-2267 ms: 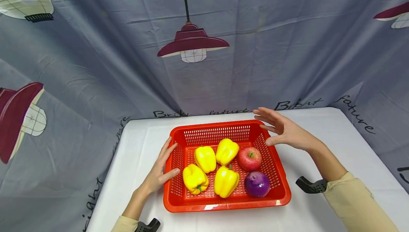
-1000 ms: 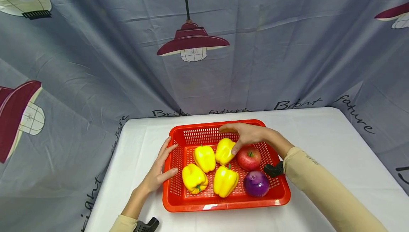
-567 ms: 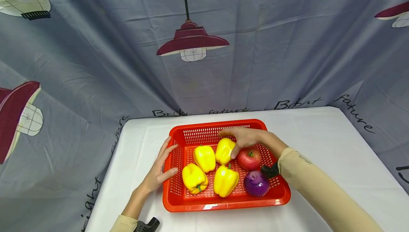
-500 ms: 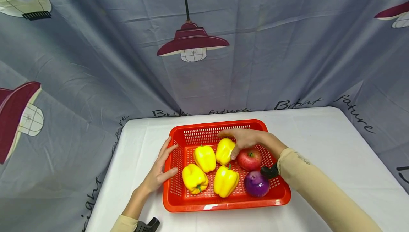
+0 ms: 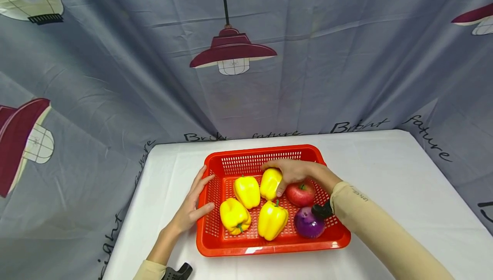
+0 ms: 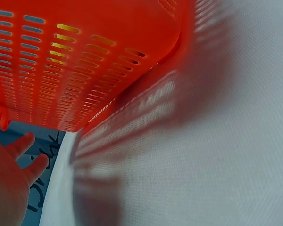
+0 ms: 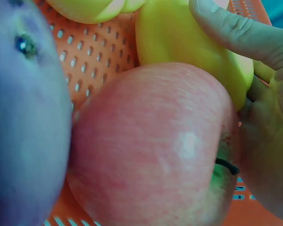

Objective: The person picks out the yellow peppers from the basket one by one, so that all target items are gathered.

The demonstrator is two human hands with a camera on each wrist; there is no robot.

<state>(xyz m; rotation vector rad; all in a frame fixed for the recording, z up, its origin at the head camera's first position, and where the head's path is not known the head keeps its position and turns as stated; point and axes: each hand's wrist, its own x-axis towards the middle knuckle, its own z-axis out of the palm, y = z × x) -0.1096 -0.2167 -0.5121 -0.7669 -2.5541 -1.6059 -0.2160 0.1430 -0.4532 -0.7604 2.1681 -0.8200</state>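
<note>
A red plastic basket holds several yellow bell peppers, a red apple and a round purple vegetable. Reaching in from the right, my right hand grips the back-middle bell pepper. The right wrist view shows its thumb pressed on the pepper's side, just beyond the apple; part of the fingers is hidden. At the basket's left rim, my left hand has its fingers spread. In the left wrist view this hand is beside the perforated wall.
Other peppers lie close by: one left of the gripped one, one at front left and one at front middle. The basket stands on a white-covered table, with a grey lamp-print curtain behind.
My right hand has come from above the right rim into the basket and closed around the back-middle pepper, lately easing slightly nearer and left. The left hand keeps its place at the rim.
</note>
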